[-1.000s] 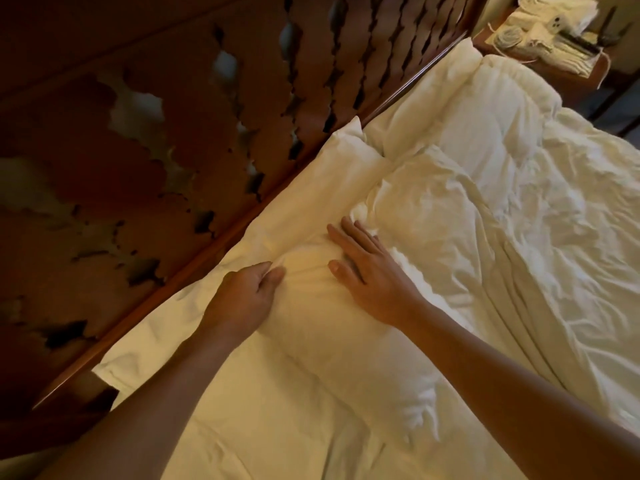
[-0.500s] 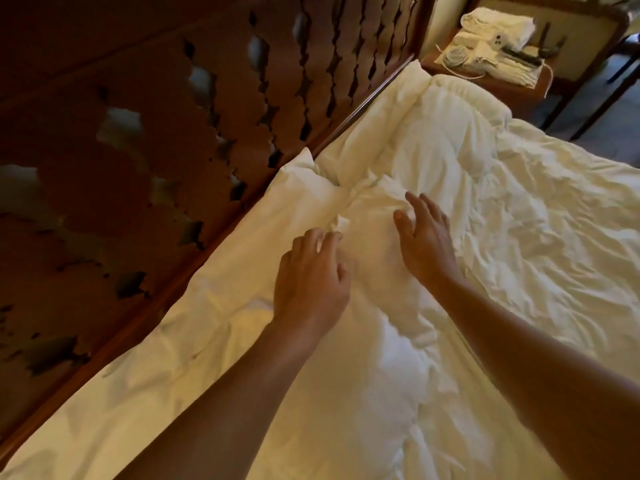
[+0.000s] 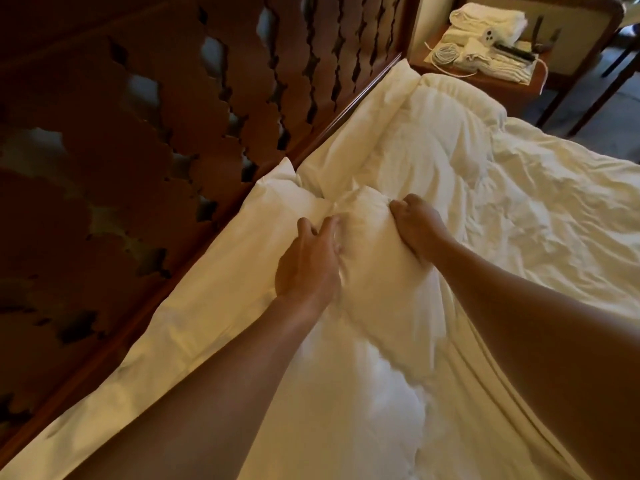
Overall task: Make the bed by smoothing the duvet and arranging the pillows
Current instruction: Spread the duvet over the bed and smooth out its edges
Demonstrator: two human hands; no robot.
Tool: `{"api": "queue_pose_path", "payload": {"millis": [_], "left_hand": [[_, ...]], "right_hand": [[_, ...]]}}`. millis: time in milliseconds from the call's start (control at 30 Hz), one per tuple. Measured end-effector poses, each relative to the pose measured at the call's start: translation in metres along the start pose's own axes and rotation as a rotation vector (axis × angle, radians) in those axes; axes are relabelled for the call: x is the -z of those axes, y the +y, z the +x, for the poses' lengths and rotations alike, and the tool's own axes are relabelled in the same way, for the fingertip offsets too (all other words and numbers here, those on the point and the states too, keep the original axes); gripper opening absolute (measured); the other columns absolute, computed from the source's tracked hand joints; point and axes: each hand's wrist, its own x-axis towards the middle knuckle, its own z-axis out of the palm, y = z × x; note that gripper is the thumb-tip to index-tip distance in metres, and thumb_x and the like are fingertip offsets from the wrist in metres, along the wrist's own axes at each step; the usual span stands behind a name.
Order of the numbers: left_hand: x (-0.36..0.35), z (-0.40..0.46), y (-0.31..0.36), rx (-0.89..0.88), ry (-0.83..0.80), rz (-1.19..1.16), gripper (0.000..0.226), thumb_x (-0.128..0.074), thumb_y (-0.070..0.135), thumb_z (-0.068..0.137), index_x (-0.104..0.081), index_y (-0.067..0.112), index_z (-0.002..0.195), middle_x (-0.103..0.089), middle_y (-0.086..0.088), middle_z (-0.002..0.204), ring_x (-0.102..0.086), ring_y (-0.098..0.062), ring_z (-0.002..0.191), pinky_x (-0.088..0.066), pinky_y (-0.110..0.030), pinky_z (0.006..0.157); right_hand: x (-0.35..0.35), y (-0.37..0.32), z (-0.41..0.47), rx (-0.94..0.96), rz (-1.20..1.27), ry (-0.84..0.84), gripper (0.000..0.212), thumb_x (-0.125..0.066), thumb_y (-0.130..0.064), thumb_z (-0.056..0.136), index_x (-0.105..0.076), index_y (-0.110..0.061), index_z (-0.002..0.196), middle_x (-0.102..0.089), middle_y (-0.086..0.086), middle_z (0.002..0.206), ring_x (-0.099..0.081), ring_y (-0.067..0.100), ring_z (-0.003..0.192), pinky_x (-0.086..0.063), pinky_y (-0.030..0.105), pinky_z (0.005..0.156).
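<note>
Since half second ago, both my hands closed: left hand (image 3: 310, 261) and right hand (image 3: 417, 226) clench bunched duvet (image 3: 367, 237) top, near headboard edge beside pillow (image 3: 242, 258). Pull evenly, flatten toward edge.

Creased cloth duvet (image 3: 519, 216); glossy wooden headboard (image 3: 173, 116)

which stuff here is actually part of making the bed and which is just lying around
Part of the job:
- duvet, bunched in the left hand and right hand
- pillow along the headboard

Just lying about:
- folded towels on the side table
- coiled cord
</note>
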Motion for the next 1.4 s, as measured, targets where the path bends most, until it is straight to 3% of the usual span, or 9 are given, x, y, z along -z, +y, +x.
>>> {"api": "queue_pose_path", "payload": {"millis": [167,433,600,800,1000,1100,1200,1267,1400], "left_hand": [[0.011,0.021,-0.009,-0.029,0.076,-0.008,0.035,-0.035,0.031,0.106,-0.039,0.036,0.141,-0.047,-0.002,0.112,-0.051,-0.016,0.074,-0.034,-0.027,0.055],[-0.014,0.016,-0.022,0.003,-0.031,0.084,0.04,-0.036,0.037,0.104,-0.04,0.035,0.144,-0.044,-0.006,0.12,-0.053,-0.025,0.1,-0.038,-0.034,0.07],[-0.002,0.003,-0.014,-0.064,0.072,0.23,0.048,-0.033,0.037,0.102,-0.04,0.026,0.148,-0.038,-0.009,0.148,-0.037,-0.026,0.131,-0.032,-0.039,0.106],[0.002,-0.072,-0.012,-0.241,-0.18,0.235,0.069,-0.016,0.046,0.096,-0.007,0.018,0.158,-0.004,-0.005,0.166,0.001,-0.018,0.153,-0.003,-0.041,0.124],[0.007,-0.082,-0.022,-0.242,-0.171,0.358,0.07,-0.018,0.045,0.093,-0.015,0.018,0.158,-0.009,-0.007,0.166,-0.003,-0.022,0.153,-0.003,-0.044,0.124],[0.014,-0.116,-0.023,-0.314,-0.186,0.352,0.068,-0.016,0.045,0.093,-0.024,0.021,0.156,-0.017,-0.008,0.164,-0.009,-0.025,0.152,-0.008,-0.045,0.123],[0.029,-0.139,-0.047,-0.275,-0.246,0.391,0.072,-0.009,0.05,0.091,-0.028,0.023,0.155,-0.019,-0.007,0.164,-0.012,-0.025,0.151,-0.01,-0.043,0.123],[0.039,-0.151,-0.044,-0.244,-0.246,0.337,0.073,-0.006,0.05,0.091,-0.024,0.023,0.156,-0.016,-0.007,0.164,-0.008,-0.024,0.152,-0.006,-0.042,0.124],[0.066,-0.205,-0.011,-0.244,-0.27,0.146,0.064,-0.011,0.045,0.096,-0.015,0.026,0.158,-0.004,-0.003,0.166,0.004,-0.018,0.153,0.002,-0.04,0.123]], "right_hand": [[0.002,-0.025,0.017,0.126,0.127,0.114,0.027,-0.039,-0.045,0.101,-0.051,-0.022,0.107,-0.058,0.007,0.105,-0.052,0.026,0.093,-0.034,0.035,0.077],[-0.026,0.003,0.019,0.102,0.005,0.002,0.039,-0.034,-0.044,0.101,-0.049,-0.016,0.125,-0.056,0.013,0.129,-0.051,0.029,0.114,-0.036,0.042,0.094],[-0.021,-0.01,-0.035,0.406,-0.066,0.258,0.049,-0.032,-0.041,0.105,-0.034,-0.025,0.151,-0.038,0.005,0.153,-0.029,0.022,0.145,-0.013,0.045,0.122],[-0.044,0.018,-0.091,0.555,-0.293,0.032,0.066,-0.014,-0.06,0.098,-0.015,-0.033,0.158,-0.005,-0.005,0.167,0.006,0.011,0.153,0.004,0.041,0.124],[-0.033,0.046,-0.104,0.249,-0.288,0.207,0.07,-0.011,-0.06,0.099,-0.008,-0.026,0.16,-0.002,-0.001,0.167,0.004,0.015,0.153,0.003,0.046,0.124],[-0.042,0.056,-0.168,0.392,-0.228,0.066,0.067,-0.015,-0.059,0.098,-0.01,-0.031,0.159,0.0,-0.007,0.166,0.007,0.011,0.153,0.005,0.039,0.124],[-0.054,0.084,-0.225,0.176,-0.261,-0.041,0.066,-0.016,-0.06,0.098,-0.007,-0.035,0.159,0.003,-0.006,0.167,0.009,0.013,0.153,0.003,0.044,0.123],[-0.053,0.092,-0.263,-0.028,-0.137,0.005,0.063,-0.02,-0.054,0.103,-0.007,-0.03,0.159,0.002,-0.003,0.167,0.008,0.014,0.153,0.004,0.045,0.123],[-0.047,0.089,-0.356,-0.028,0.086,0.114,0.067,-0.018,-0.064,0.097,-0.011,-0.036,0.157,-0.003,-0.012,0.165,0.006,0.004,0.151,0.002,0.036,0.122]]}}
